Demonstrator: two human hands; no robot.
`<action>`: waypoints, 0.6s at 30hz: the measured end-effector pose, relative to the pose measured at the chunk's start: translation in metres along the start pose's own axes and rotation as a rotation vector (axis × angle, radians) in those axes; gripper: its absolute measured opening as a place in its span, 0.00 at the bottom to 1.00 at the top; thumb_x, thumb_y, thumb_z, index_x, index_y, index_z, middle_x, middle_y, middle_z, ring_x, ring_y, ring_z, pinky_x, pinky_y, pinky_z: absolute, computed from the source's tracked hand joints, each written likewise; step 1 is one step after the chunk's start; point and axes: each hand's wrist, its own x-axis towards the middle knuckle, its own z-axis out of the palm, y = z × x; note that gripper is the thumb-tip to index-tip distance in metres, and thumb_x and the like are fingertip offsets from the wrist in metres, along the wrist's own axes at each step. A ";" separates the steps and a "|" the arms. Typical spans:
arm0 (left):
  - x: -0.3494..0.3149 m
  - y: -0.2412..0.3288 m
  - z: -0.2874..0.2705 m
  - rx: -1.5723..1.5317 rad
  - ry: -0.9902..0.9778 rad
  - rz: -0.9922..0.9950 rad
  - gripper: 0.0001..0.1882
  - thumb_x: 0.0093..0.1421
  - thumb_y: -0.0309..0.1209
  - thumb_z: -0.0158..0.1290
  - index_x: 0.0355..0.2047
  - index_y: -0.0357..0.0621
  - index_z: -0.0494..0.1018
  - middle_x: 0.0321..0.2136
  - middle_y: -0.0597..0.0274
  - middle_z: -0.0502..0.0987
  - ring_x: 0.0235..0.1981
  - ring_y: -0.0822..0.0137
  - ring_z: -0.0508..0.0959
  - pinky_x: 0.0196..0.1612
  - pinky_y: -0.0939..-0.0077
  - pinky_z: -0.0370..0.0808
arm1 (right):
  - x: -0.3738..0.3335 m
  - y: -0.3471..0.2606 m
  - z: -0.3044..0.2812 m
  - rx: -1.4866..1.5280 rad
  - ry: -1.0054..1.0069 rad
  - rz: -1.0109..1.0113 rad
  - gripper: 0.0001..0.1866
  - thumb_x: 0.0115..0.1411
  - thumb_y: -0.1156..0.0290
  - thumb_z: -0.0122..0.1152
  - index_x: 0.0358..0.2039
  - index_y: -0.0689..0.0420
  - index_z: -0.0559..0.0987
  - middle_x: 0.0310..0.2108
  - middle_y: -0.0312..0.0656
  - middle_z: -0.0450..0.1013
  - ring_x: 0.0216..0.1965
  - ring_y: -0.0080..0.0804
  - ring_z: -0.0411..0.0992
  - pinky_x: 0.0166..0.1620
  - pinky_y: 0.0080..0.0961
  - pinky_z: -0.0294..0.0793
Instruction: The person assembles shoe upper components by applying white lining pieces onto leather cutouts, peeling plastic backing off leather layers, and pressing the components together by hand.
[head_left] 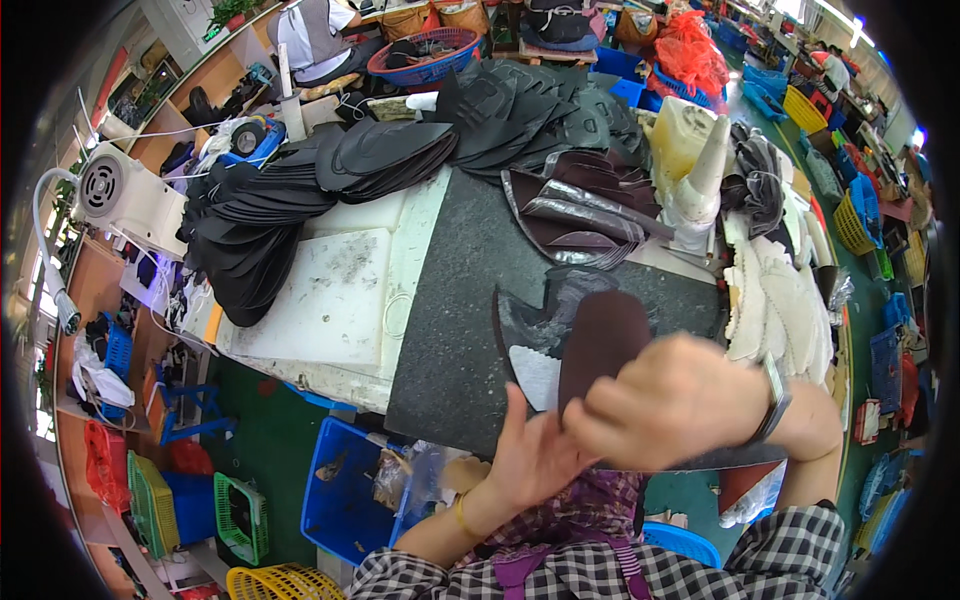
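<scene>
A dark maroon shoe piece with a rounded top [603, 335] lies near the front edge of the dark work mat. Over its lower right side is my right hand [670, 400], blurred, with its fingers curled closed; what they pinch, if anything, is hidden. Just left of it, my left hand [535, 455] has its thumb raised apart and its fingers loosely extended towards the right hand. Beneath the maroon piece rest a shiny black shoe-upper piece [525, 315] and a light grey lining patch [535, 375].
Stacks of black cut pieces [390, 155] line the table's far side. Folded dark uppers [580, 215] lie beyond the mat, beside a white cone-topped bottle [700, 185] and a yellowish container [680, 130]. Pale cut pieces [780, 310] stand at right. Below left is a blue bin [335, 490].
</scene>
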 end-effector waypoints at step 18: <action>-0.037 0.037 -0.012 0.837 -0.139 0.372 0.20 0.64 0.30 0.49 0.55 0.38 0.68 0.53 0.50 0.72 0.56 0.56 0.71 0.60 0.66 0.65 | -0.074 -0.026 0.020 1.065 -0.212 0.884 0.11 0.54 0.72 0.65 0.34 0.59 0.73 0.22 0.45 0.73 0.23 0.42 0.74 0.27 0.28 0.72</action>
